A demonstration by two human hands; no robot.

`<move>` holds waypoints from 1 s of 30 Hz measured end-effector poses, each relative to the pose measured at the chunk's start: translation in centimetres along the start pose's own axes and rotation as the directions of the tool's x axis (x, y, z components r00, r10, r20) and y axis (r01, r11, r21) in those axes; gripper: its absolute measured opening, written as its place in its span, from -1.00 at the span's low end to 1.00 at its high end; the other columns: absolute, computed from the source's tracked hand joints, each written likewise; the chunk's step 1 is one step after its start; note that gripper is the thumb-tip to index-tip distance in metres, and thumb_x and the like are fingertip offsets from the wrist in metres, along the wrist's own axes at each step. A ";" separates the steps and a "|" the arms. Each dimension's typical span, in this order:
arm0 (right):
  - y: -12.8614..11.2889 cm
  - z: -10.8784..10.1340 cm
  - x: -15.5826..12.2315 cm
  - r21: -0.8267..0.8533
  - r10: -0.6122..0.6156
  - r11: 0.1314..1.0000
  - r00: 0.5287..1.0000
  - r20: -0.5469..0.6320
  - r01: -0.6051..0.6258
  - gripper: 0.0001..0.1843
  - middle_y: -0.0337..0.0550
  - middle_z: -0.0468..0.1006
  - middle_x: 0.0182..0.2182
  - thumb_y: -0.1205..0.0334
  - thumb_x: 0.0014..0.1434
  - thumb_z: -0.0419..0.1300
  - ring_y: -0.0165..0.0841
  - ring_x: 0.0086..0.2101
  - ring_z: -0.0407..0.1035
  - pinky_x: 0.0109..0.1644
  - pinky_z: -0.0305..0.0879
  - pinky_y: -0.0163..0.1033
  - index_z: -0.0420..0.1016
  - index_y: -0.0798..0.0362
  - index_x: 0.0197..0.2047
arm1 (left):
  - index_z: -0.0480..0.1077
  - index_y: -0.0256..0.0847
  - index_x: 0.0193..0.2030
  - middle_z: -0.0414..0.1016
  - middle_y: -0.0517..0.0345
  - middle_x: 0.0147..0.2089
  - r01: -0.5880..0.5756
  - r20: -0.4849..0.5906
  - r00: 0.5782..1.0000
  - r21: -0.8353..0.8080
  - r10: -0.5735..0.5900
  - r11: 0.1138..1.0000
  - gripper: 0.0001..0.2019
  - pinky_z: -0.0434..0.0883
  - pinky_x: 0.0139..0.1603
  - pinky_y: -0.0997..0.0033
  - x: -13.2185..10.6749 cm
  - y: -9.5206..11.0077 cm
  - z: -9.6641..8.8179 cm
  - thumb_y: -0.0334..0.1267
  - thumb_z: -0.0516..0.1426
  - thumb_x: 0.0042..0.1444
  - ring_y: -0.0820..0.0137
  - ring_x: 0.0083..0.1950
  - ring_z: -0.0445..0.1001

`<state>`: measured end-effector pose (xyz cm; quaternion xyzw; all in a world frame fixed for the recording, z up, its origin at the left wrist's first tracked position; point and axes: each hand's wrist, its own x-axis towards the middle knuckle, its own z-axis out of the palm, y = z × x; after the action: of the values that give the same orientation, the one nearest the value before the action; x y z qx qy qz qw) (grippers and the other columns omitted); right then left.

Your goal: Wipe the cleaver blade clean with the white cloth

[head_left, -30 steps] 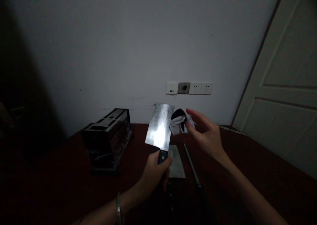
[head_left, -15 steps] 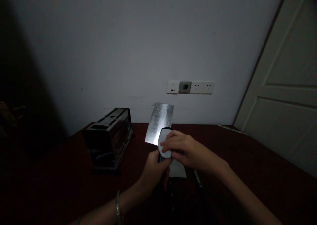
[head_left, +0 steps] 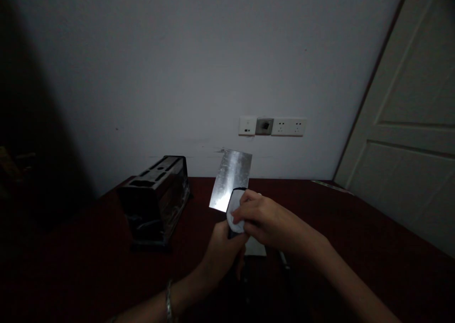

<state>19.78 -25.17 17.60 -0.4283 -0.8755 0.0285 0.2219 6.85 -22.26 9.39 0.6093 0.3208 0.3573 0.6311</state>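
In the middle of the view a shiny rectangular cleaver blade rises, tilted, in front of the wall. At its lower end is a white oval piece with a dark rim; I cannot make out its kind. My left hand is closed around something dark just below this piece, seemingly the cleaver's handle, which is mostly hidden. The bent fingers of my right hand press on the white piece from the right. Beneath my hands lies a pale flat piece, partly covered.
A black slotted knife block stands on the dark red table at the left. Behind it is a pale wall with sockets. A thin light rod lies right of the pale piece. A white door is at the right.
The cleaver blade has shifted slightly right and tilts a little more. The white piece and both hands have dropped slightly, with their grip much the same.
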 end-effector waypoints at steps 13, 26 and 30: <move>-1.0 -1.3 -0.2 0.076 -0.039 0.996 0.999 0.017 0.038 -0.53 -0.13 0.44 -0.15 0.48 -0.01 0.12 -0.31 -0.10 0.21 -0.05 0.20 -0.18 0.37 -0.03 -0.01 | 0.17 -0.23 -0.63 0.15 0.36 -0.83 0.018 -0.079 0.997 -0.023 -0.019 1.000 -0.76 0.04 -0.84 0.63 -0.4 0.6 0.1 -0.22 0.07 -0.03 0.58 -0.84 0.14; -0.3 -3.4 -1.2 0.138 0.112 0.988 0.949 -0.293 -0.073 -0.78 -0.17 0.48 -0.27 0.25 0.12 0.09 -0.33 -0.25 0.34 -0.18 0.25 -0.22 0.42 -0.03 -0.14 | 0.19 -0.21 -0.49 0.19 0.40 -0.76 0.021 0.023 1.000 -0.082 -0.020 0.996 -0.75 0.09 -0.87 0.65 -1.0 0.7 0.4 -0.09 0.10 -0.01 0.60 -0.84 0.15; -0.7 -3.8 -1.6 0.154 0.164 0.979 0.970 -0.181 -0.137 -0.78 -0.20 0.49 -0.24 0.23 0.13 0.08 -0.34 -0.27 0.35 -0.21 0.25 -0.27 0.43 -0.05 -0.14 | 0.20 -0.22 -0.47 0.19 0.40 -0.78 -0.010 0.004 1.000 -0.048 0.010 0.999 -0.78 0.06 -0.87 0.66 -1.1 0.5 0.3 -0.12 0.08 0.02 0.60 -0.83 0.15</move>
<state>21.74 -27.38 20.63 -0.4779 -0.8105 0.0650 0.3324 6.53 -23.35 9.91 0.5965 0.3077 0.3666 0.6443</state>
